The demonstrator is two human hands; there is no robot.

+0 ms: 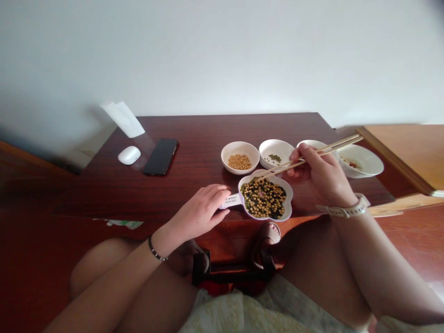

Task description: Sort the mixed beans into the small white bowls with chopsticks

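My left hand (204, 206) grips the short handle of a flower-shaped bowl (289, 210) at the table's front edge. Mixed yellow, black and green beans (265, 199) fill the bowl. My right hand (321, 173) is closed on a pair of chopsticks (289, 165), whose tips reach the beans near the bowl's back rim. Behind it stand a white bowl of yellow beans (239, 162) and a white bowl with a few green beans (275, 158). A third white bowl (310, 143) is partly hidden by my right hand, so its contents do not show.
A larger white bowl (373, 162) with some pale and red bits stands at the right. On the left lie a black phone (161, 157), a white rounded case (129, 155) and a white paper packet (123, 119). The wall borders the table's (197, 129) back edge.
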